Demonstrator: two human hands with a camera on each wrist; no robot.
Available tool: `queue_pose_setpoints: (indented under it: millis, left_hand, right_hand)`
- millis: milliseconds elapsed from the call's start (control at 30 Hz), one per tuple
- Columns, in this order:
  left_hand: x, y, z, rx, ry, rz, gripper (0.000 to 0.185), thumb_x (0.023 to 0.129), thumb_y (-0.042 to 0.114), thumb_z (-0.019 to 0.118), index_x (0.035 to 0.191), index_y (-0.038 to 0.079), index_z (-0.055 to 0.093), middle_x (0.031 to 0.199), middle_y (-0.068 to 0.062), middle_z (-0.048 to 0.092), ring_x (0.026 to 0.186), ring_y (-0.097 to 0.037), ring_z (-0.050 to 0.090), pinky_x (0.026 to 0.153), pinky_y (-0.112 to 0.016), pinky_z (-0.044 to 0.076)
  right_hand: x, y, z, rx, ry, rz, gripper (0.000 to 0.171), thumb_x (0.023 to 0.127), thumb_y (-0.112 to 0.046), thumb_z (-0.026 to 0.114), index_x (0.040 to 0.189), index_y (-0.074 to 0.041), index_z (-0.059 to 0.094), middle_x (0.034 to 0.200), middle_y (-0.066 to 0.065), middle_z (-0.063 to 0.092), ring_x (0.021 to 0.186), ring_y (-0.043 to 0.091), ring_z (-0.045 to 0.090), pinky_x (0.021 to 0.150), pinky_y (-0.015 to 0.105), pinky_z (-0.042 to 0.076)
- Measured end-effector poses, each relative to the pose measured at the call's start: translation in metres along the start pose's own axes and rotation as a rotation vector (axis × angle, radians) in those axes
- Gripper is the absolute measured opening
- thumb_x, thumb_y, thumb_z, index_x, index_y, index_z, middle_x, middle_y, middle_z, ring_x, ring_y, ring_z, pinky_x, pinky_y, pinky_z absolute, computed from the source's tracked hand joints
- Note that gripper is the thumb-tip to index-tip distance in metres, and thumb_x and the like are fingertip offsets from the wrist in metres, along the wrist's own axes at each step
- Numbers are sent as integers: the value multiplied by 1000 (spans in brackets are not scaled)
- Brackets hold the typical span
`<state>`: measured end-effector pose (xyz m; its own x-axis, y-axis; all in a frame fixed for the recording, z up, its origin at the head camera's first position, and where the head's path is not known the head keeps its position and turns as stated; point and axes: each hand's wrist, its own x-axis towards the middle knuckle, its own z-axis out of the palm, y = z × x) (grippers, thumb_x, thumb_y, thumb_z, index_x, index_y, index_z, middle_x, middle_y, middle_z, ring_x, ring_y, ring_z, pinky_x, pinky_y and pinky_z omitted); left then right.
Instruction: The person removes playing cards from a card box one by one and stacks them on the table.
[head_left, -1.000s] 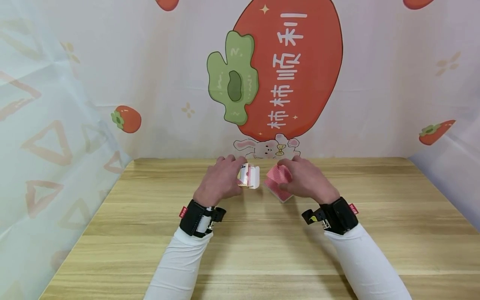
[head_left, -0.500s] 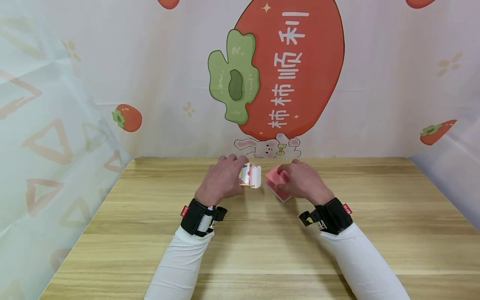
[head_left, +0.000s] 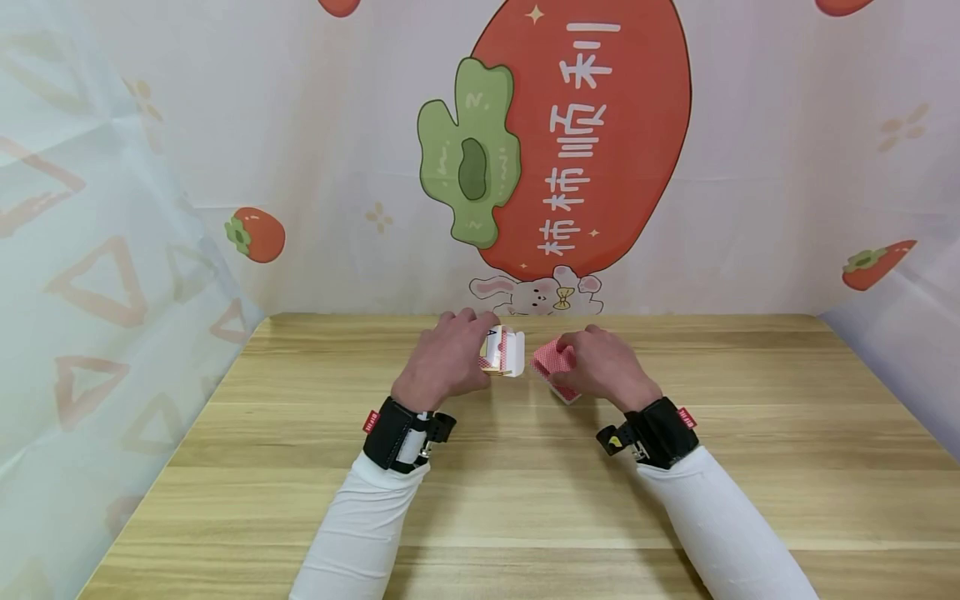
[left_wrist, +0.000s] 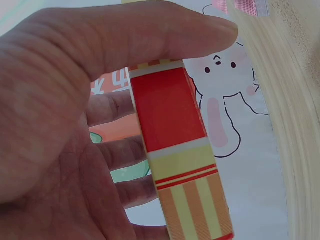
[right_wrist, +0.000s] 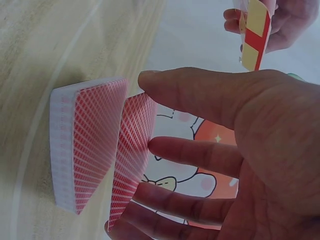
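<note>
My left hand (head_left: 459,354) grips a red and yellow striped card box (head_left: 502,352) just above the wooden table (head_left: 525,483), its white flap open towards the right. In the left wrist view the thumb (left_wrist: 165,30) presses on the box (left_wrist: 175,150) from above, with the fingers behind it. My right hand (head_left: 592,362) holds a deck of red-backed cards (head_left: 553,364) tilted on edge at the table. In the right wrist view a thin packet (right_wrist: 132,150) stands split from the main deck (right_wrist: 87,145), the thumb (right_wrist: 200,95) over its top edge and fingers underneath.
A printed backdrop (head_left: 555,142) with a big red fruit and a rabbit closes the table's far edge. Patterned sheets hang at the left (head_left: 90,275) and right sides. The box in the left hand (right_wrist: 252,35) also shows in the right wrist view.
My right hand with the cards has drawn slightly left, towards the box. The left hand and box have stayed in place.
</note>
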<state>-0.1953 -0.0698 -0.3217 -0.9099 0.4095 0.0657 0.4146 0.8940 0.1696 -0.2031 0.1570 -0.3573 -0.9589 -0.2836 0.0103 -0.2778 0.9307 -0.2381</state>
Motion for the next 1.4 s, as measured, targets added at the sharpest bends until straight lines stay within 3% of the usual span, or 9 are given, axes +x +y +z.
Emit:
queue_pose_setpoints:
  millis: [867, 1400]
  left_hand:
    - [-2, 1, -1, -22, 13, 6, 72, 71, 16, 88, 136, 15, 57, 114, -10, 60, 102, -30, 53, 75, -48, 53]
    - [-1, 1, 0, -23, 6, 2, 74, 71, 16, 89, 137, 15, 57, 117, -10, 61, 103, -30, 54, 77, -48, 53]
  right_hand:
    - [4, 0, 9, 18, -48, 55, 54, 79, -33, 86, 122, -4, 70, 104, 13, 66, 94, 30, 56, 76, 42, 53]
    - [7, 1, 14, 6, -47, 51, 51, 81, -34, 85, 121, -5, 71, 99, 11, 64, 92, 29, 55, 74, 41, 52]
